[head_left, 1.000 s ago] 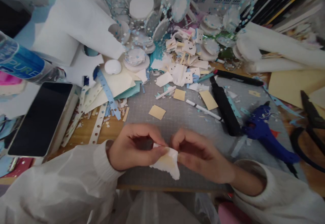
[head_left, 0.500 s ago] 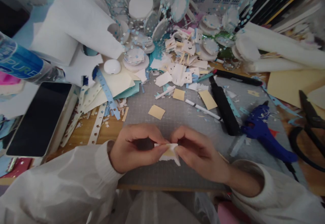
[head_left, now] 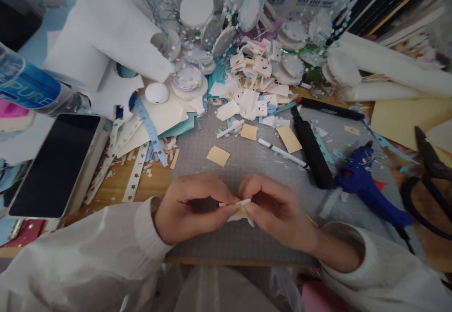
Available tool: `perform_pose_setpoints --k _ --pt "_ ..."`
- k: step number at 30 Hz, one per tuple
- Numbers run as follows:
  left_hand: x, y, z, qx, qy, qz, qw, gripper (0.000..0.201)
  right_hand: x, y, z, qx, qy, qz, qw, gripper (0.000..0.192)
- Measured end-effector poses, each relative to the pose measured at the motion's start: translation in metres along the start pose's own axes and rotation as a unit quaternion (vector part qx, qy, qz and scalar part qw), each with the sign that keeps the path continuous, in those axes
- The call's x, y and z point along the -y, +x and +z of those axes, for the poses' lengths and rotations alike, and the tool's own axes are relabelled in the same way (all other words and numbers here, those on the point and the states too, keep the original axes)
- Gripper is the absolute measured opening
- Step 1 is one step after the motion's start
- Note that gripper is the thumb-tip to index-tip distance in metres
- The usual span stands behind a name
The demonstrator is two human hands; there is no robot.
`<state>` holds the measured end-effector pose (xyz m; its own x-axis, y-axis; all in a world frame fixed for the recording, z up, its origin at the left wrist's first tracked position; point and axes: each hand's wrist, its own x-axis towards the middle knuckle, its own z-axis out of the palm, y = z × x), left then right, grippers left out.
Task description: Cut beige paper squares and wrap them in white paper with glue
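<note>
Close to the mat's front edge, a small piece of white paper (head_left: 241, 213) with a pale yellow patch is pinched between both hands. My left hand (head_left: 197, 206) grips its left side between thumb and fingers. On the other side my right hand (head_left: 278, 210) pinches its right end, the fingertips nearly meeting those of the left. Much of the paper is hidden behind the fingers. Just beyond the hands, small yellow cards (head_left: 218, 156) lie on the grey cutting mat (head_left: 190, 137), along with a white pen (head_left: 282, 153).
A blue glue gun (head_left: 370, 184), black scissors (head_left: 431, 180) and a thick black tool (head_left: 310, 149) lie to the right. At left are a phone (head_left: 54, 163) and a water bottle (head_left: 35, 86). Paper cutouts (head_left: 254, 100) and white discs (head_left: 197, 9) crowd the back.
The white paper has been tilted or folded between my fingers, and less of its lower part shows. Both hands have shifted very slightly; everything else lies as before.
</note>
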<state>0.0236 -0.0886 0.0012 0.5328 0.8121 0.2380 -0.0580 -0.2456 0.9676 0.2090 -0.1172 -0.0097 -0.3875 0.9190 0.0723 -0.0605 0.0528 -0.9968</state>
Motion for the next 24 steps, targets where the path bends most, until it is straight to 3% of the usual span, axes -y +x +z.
perform_pose_setpoints --k 8,12,18,24 --pt "0.0021 -0.0011 0.0014 0.002 -0.018 -0.013 1.0 0.007 -0.0009 -0.0018 0.0005 0.001 -0.011 -0.019 1.0 0.019" --pt "0.0028 -0.0024 0.0017 -0.011 -0.047 -0.071 0.996 0.002 0.002 -0.0012 -0.0008 0.0 -0.002 -0.005 1.0 0.022" --pt "-0.0002 0.0003 0.0015 -0.04 -0.16 -0.173 0.971 0.004 0.0045 -0.0014 -0.0067 0.071 -0.009 0.055 0.996 0.038" --pt "-0.0004 0.0019 0.0027 -0.055 -0.189 -0.206 0.958 0.011 0.0068 -0.0014 -0.0068 0.124 -0.031 0.028 0.991 0.032"
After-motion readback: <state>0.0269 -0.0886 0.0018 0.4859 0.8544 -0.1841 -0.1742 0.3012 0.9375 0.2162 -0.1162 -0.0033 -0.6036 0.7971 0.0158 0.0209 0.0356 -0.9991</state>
